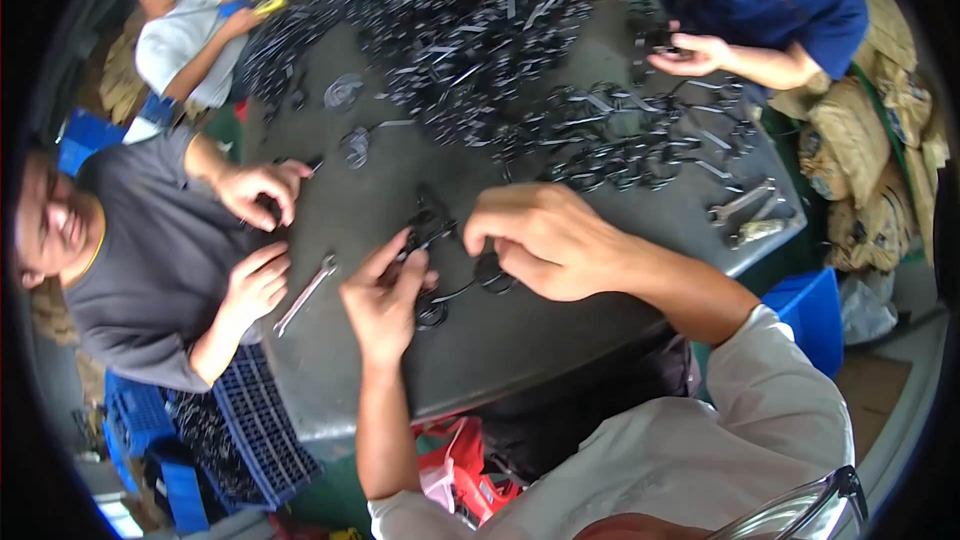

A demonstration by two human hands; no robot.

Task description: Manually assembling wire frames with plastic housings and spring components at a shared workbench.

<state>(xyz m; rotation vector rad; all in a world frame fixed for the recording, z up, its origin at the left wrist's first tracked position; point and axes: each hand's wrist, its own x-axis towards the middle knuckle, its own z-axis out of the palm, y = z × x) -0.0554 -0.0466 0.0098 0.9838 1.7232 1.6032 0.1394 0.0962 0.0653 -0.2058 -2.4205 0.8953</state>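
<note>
My left hand [385,300] is closed around a small black ring-shaped part [432,230], pinched between thumb and fingers above the table. Across from it my right hand [550,240] has its fingers curled and pressed together; what they hold, if anything, is hidden. Just below those fingertips is a black ring [492,275], and another black looped part [430,314] lies by the left hand's wrist side. A silver wrench [305,295] rests on the dark tabletop [330,380], left of my left hand.
A large heap of black looped parts [470,50] covers the table's far side. Two clear coils [343,91] lie left of it. More wrenches [742,202] are at the right corner. Co-workers sit left and far right. Blue crates [265,410] and brown sacks [850,135] surround the table.
</note>
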